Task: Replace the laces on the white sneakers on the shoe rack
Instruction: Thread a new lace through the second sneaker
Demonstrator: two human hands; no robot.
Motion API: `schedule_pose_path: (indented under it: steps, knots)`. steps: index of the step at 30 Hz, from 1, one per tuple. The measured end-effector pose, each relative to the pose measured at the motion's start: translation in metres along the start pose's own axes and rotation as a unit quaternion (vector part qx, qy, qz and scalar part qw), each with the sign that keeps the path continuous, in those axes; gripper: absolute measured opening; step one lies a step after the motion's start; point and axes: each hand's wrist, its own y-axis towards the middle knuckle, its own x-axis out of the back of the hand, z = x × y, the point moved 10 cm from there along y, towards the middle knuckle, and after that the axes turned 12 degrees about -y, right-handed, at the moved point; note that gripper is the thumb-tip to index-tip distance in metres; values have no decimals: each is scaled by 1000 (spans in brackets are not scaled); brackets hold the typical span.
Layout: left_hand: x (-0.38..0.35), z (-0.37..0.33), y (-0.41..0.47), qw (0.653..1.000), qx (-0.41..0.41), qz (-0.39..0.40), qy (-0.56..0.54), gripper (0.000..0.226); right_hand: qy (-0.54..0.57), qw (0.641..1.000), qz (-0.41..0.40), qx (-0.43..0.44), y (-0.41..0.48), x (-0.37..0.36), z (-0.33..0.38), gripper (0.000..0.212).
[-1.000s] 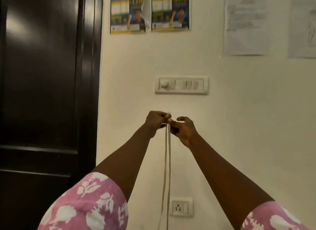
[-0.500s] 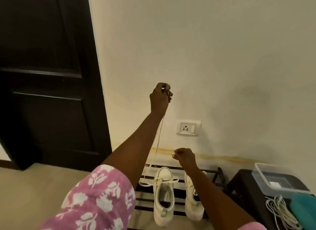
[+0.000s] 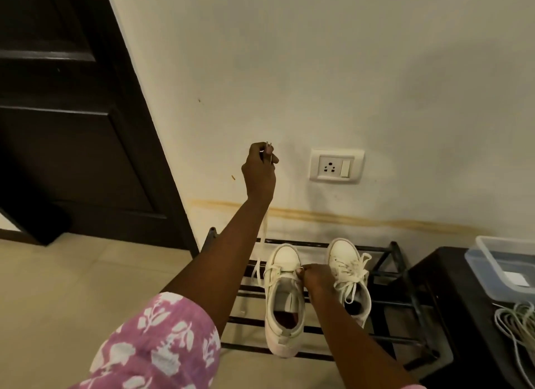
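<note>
We log the left hand [image 3: 259,171] raised in front of the wall, fingers curled tight, pinching the top of a pale lace [image 3: 265,229] with its tips poking out above the knuckles. The lace drops straight down behind the left forearm to the first sneaker [image 3: 285,257] and is threaded through its front eyelets only, tongue and inside exposed behind that. A loose bit of lace hangs off that shoe's outer side over the rack bars.

Right hand [image 3: 317,277] is low on the same shoe, fingers curled, thumb and fingertip pinching the lace where it crosses the eyelets. We can't tell which eyelet row.

Second sneaker [image 3: 344,254] stands just beside the first, toes to the wall, laced loosely with ends spilling over its side. Both sit on the top bars of a black shoe rack [image 3: 402,261] against the wall.

Around it: wall socket [image 3: 335,165] just right of the raised hand, dark door [image 3: 58,128] far left, pink floral sleeve [image 3: 156,345] in the foreground. A dark stand [image 3: 451,301] at the right carries a clear plastic container [image 3: 492,261] and a coil of white cord [image 3: 518,322]
</note>
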Motion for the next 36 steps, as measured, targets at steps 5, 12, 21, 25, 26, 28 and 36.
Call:
schedule_pose_path:
  steps: [5, 12, 21, 25, 26, 28, 36]
  knots:
    - [-11, 24, -19, 999, 13, 50, 12, 15, 11, 998, -64, -20, 0, 15, 0, 20]
    - [-9, 49, -33, 990, 66, 101, 67, 14, -3, 998, -45, -37, -1, 33, 2, 28]
    - [-10, 31, -42, 975, 125, 176, 45, 6, 426, 887, -75, 164, -41, 138, 107, 32]
    - [-5, 13, -44, 977, 119, 173, 35, 6, 459, 873, -97, 137, -54, 159, 106, 20]
    - [-4, 8, -45, 977, 121, 173, 32, 8, 458, 873, -106, 132, -57, 164, 104, 17]
    - [5, 3, -44, 980, 137, 143, 5, 12, 467, 868, -124, 117, -63, 175, 97, 14]
    - [55, -25, -24, 987, -2, 38, 159, 18, 379, 721, -571, 97, -121, 311, 34, 22]
